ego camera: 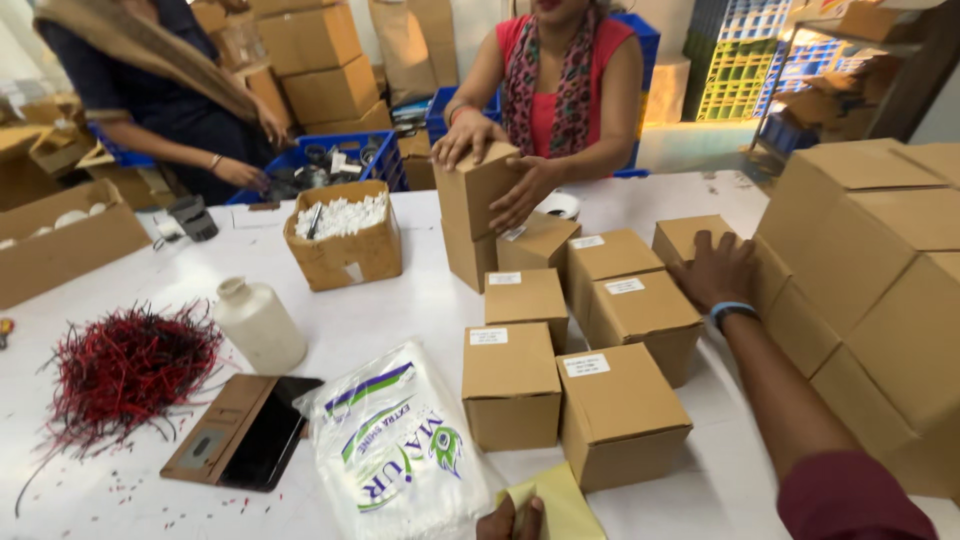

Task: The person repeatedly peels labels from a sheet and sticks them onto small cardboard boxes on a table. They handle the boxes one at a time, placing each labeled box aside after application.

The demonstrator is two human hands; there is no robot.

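My right hand [718, 270] lies flat and open, fingers spread, against the side of a small box [690, 238] at the far right of a cluster of small brown boxes on the white tabletop [440, 300]; it presses the box rather than gripping it, and a blue band sits on the wrist. Just to the right rises a stack of big cartons [870, 260], touching or nearly touching my forearm. My left hand [510, 520] shows only at the bottom edge, fingertips pinching the corner of a yellow sheet [560, 505]; how far it is closed I cannot tell beyond that pinch. Nearest me stand two labelled boxes [512, 385] side by side, with more behind them. Across the tabletop another person's hands [500, 165] hold the upper of two stacked boxes [470, 190]. To my left lie a clear plastic bag [395, 445], a phone in a brown case [245, 430], a white bottle [260, 325], a tangle of red and black wires [125, 370] and an open carton of white parts [342, 235]. A second person works at a blue crate [330, 160] at the far left.
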